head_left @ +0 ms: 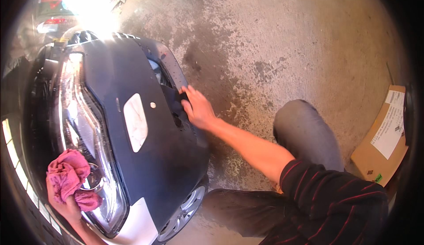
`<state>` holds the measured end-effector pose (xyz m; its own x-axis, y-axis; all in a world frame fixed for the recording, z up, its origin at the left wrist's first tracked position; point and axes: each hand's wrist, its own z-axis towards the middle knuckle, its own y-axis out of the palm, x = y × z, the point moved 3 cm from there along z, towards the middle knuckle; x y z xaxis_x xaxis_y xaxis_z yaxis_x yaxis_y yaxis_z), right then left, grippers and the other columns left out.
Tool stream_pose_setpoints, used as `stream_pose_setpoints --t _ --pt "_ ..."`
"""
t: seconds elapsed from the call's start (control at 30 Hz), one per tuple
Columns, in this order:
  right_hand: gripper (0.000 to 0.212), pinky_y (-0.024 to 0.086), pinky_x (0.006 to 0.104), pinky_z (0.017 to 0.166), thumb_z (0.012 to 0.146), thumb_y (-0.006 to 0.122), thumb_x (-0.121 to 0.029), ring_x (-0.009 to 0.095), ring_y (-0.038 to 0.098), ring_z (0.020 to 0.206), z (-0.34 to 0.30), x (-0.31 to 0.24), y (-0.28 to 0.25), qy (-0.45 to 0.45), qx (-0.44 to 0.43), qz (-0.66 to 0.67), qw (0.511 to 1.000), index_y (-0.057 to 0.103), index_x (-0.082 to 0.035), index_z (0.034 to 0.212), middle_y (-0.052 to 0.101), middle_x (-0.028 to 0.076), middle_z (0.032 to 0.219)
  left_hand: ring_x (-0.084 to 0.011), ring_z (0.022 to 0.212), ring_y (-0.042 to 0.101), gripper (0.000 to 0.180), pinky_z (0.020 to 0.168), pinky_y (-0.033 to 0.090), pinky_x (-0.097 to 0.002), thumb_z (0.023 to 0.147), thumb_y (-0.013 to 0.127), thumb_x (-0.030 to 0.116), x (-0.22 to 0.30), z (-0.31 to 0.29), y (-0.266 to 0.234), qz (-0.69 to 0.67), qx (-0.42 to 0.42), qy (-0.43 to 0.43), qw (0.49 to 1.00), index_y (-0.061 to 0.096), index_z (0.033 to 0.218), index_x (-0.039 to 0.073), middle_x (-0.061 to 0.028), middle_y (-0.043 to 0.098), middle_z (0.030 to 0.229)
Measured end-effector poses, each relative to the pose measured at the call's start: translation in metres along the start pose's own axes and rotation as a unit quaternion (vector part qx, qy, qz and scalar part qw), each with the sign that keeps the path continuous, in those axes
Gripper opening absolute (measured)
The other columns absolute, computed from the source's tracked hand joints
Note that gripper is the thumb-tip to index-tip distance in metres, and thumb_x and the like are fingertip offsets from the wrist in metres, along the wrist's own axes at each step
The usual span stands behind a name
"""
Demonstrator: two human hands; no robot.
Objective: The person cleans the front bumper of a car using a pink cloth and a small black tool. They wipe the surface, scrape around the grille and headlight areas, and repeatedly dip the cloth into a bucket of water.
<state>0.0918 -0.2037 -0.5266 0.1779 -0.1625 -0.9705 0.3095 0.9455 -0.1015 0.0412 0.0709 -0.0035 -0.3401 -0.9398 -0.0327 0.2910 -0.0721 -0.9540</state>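
The front corner of a car fills the left side, its headlight (95, 148) running along a bumper (163, 174) covered in matte black. My left hand (70, 209) is closed on a crumpled red rag (68, 174), which lies against the lower part of the headlight lens. At the bumper's lower opening (165, 79), my right hand (197, 108) has its thumb and fingers around a small dark piece; exactly what it is cannot be made out. A pale patch (135, 122) and a small round light spot (153, 105) show on the black surface between my hands.
A car wheel (185, 212) sits below the bumper corner. My bent knee (304, 130) rests close by on the stained concrete floor (265, 46). A cardboard box (382, 139) with a white label stands at the far right. Bright glare washes out the upper left.
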Motion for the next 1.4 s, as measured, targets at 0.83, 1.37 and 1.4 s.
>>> stream_pose_setpoints --t 0.83,1.37,1.4 --pt "0.042 0.051 0.0489 0.119 0.107 0.063 -0.018 0.047 0.071 0.130 -0.151 -0.110 -0.015 0.219 0.062 0.206 0.952 0.070 0.010 0.136 0.074 0.030 0.135 -0.0339 0.139 0.065 0.073 0.117 0.050 -0.0428 0.100 0.062 0.034 -0.022 -0.009 -0.057 0.114 -0.007 -0.024 0.993 0.054 0.156 -0.012 -0.0254 0.065 0.152" --pt "0.055 0.046 0.0552 0.122 0.112 0.060 -0.019 0.054 0.061 0.138 -0.066 -0.173 -0.008 0.190 0.130 0.279 0.932 0.054 0.014 0.155 0.057 0.037 0.155 -0.0347 0.137 0.066 0.071 0.115 0.051 -0.0443 0.099 0.064 0.034 0.004 0.010 -0.065 0.134 -0.024 -0.026 0.990 0.056 0.153 -0.011 -0.0255 0.066 0.150" --pt "0.057 0.047 0.0549 0.121 0.111 0.061 -0.019 0.054 0.061 0.139 -0.054 -0.173 -0.006 0.187 0.131 0.282 0.932 0.052 0.015 0.156 0.056 0.038 0.156 -0.0348 0.137 0.066 0.071 0.115 0.051 -0.0444 0.099 0.064 0.034 0.007 0.011 -0.066 0.136 -0.026 -0.024 0.990 0.056 0.153 -0.011 -0.0255 0.066 0.150"
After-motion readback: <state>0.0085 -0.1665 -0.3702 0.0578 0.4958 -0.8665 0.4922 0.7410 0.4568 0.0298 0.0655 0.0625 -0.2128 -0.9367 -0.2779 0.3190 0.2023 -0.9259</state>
